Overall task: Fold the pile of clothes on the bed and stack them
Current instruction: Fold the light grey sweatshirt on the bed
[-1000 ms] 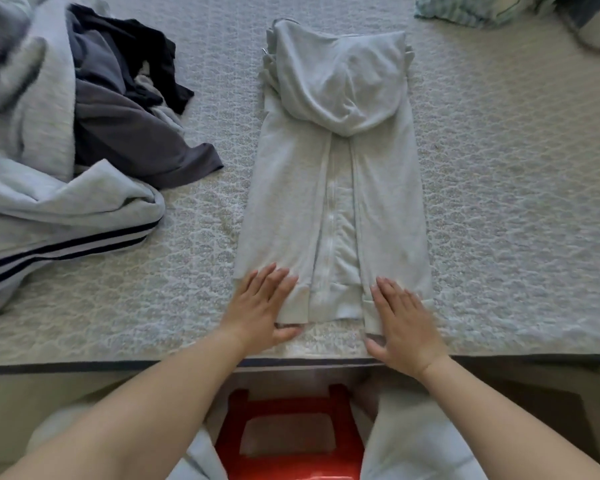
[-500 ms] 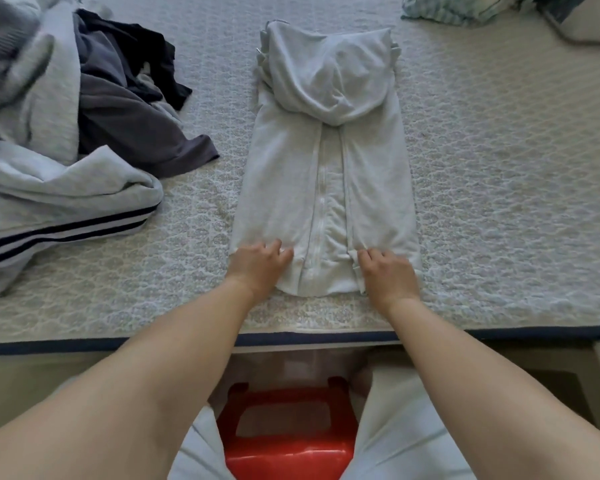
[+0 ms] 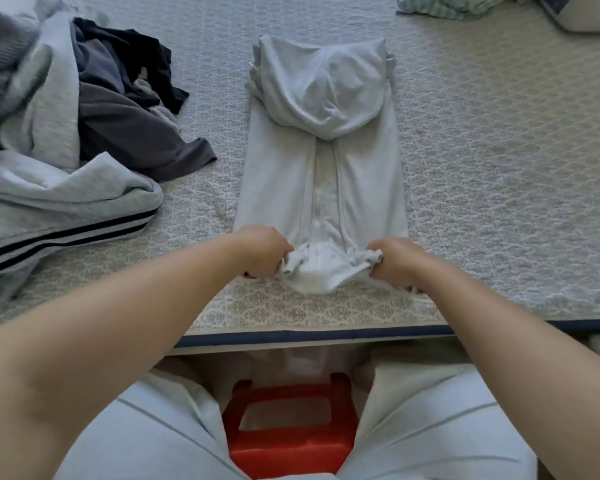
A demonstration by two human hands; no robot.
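1. A light grey hoodie [image 3: 321,168] lies lengthwise in the middle of the bed [image 3: 499,168], folded into a narrow strip with its hood laid flat at the 12 o'clock end and its zip running down the centre.
2. The left hand [image 3: 262,251] grasps the hem at the strip's 7 o'clock corner, fingers curled round bunched cloth.
3. The right hand [image 3: 394,263] grasps the hem at the 5 o'clock corner in the same way, fingers curled under the fabric.
4. Between the two hands the hem is raised off the bed and sags in a small fold; the rest of the hoodie lies flat.
5. At 10 o'clock from the hoodie, well apart from it, sits the pile of unfolded clothes [image 3: 66,133]: a pale grey garment with dark stripes, a dark grey piece and a black one on top.
6. At 1 o'clock, near the far edge, lies a striped blue-green cloth [image 3: 440,6].
7. At 6 o'clock, below the bed edge, a red stool [image 3: 288,455] shows between the person's knees.
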